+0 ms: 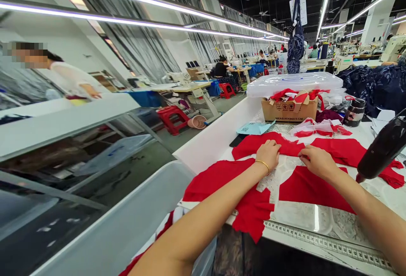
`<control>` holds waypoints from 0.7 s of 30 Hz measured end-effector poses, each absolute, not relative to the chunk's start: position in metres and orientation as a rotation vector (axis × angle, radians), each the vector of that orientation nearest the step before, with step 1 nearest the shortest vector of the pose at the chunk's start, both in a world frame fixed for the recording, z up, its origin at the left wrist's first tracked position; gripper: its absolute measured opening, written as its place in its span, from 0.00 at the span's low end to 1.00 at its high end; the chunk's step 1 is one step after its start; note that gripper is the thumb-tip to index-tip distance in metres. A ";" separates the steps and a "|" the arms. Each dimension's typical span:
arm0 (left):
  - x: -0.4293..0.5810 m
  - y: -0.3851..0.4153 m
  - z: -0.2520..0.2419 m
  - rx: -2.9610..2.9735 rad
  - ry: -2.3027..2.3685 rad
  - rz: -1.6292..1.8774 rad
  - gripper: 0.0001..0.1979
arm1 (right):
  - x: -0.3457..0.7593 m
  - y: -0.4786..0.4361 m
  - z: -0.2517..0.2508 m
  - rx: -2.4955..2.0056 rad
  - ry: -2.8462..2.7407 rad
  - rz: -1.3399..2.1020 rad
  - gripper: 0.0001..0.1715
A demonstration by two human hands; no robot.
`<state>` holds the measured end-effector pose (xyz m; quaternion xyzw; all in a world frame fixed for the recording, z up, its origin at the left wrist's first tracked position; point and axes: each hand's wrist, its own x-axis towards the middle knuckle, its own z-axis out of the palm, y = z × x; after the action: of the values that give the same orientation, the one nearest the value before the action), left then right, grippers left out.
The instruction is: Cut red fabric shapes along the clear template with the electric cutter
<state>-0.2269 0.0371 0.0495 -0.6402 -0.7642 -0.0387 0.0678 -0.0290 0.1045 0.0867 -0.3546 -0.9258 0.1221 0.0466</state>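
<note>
A flat red fabric piece (250, 145) lies at the far side of the white worktable, in front of a cardboard box. My left hand (269, 154), a gold bangle on its wrist, has its fingers curled down on the right part of this piece. Just to the right, my right hand (317, 161) pinches the tapered end of the same fabric between thumb and fingers. Nearer me is another red piece (222, 178), partly under my left forearm and overhanging the front edge. A red panel (311, 187) rests below my right hand, and more red cloth (342, 151) beyond it.
A dark handheld tool (380, 149) hangs close above my right forearm. Behind the fabric stand a cardboard box (289, 111) with red scraps and a dark jar (354, 113). A measuring tape (323, 240) runs along the front edge. At left are a grey bin (127, 221) and another person (71, 77).
</note>
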 end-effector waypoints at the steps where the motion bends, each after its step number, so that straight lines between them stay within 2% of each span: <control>1: -0.230 0.035 0.048 -1.920 -2.304 -0.115 0.12 | -0.041 0.110 0.085 -1.096 -2.815 0.358 0.17; 6: -0.251 0.017 0.040 -1.909 -2.295 -0.113 0.14 | -0.080 0.125 0.070 -1.097 -2.805 0.308 0.19; 17: -0.256 0.017 0.031 -1.861 -2.232 -0.181 0.19 | -0.072 0.124 0.067 -1.050 -2.628 0.192 0.11; 21: -0.247 0.026 0.034 -1.822 -2.148 -0.205 0.14 | -0.041 0.119 0.065 -0.997 -2.589 0.180 0.05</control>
<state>-0.2475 0.0256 0.0340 -0.6372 -0.7509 -0.0716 0.1581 -0.0407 0.1187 0.0648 -0.3529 -0.9160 0.0636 0.1798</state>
